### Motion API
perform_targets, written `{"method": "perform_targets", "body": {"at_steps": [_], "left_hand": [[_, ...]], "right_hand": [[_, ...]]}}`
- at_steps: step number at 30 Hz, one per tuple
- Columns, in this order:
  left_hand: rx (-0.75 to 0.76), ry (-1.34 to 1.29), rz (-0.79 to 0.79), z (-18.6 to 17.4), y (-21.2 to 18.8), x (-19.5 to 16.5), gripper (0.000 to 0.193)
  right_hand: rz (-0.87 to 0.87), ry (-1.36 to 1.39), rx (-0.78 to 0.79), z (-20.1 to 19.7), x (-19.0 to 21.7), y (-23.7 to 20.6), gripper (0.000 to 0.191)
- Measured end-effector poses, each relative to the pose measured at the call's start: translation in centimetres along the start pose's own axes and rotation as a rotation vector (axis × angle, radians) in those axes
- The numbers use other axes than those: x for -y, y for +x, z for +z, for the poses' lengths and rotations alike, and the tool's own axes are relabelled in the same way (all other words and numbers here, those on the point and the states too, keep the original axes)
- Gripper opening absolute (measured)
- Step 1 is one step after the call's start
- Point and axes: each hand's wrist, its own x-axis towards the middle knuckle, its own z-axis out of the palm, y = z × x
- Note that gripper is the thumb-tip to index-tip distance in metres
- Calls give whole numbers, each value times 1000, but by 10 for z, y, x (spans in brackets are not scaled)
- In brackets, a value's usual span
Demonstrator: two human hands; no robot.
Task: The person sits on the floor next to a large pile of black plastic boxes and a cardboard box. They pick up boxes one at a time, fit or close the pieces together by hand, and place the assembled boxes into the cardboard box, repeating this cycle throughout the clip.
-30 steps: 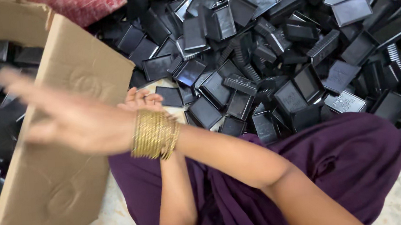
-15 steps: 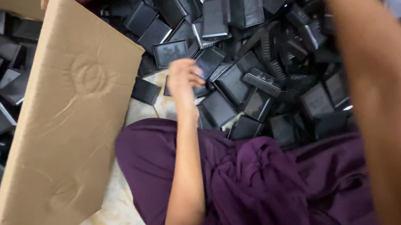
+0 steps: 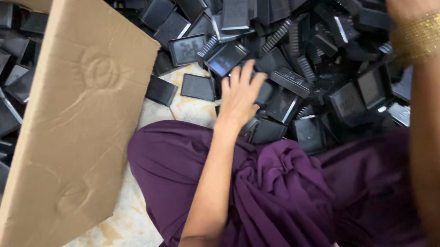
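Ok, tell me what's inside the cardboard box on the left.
Past the flap of the cardboard box lie flat black plastic cases, piled loosely like those by the left hand. The flap covers most of the inside, so how full it is cannot be seen.

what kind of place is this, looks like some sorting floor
Probably an informal sorting or packing workshop, worked seated on the floor: a big heap of black plastic cases, a cardboard box flap, and bare speckled floor.
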Motion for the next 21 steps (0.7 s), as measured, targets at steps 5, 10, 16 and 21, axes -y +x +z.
{"method": "perform_targets", "body": {"at_steps": [5,10,16,21], "left_hand": [[56,2,-187,-19,-7,-3,73],[-226,-351,-263,-30,-25,3,64],[-313,-1518,-281,-12,-27,19,44],[-275,-1638,-259,3,-21,5,44]], "right_hand": [[370,1232,337,-32,47,-79,42],[219,598,470,-46,76,-93,54],[-101,392,389,-62,86,-88,63],[-137,247,238,-70,86,-91,62]]}}
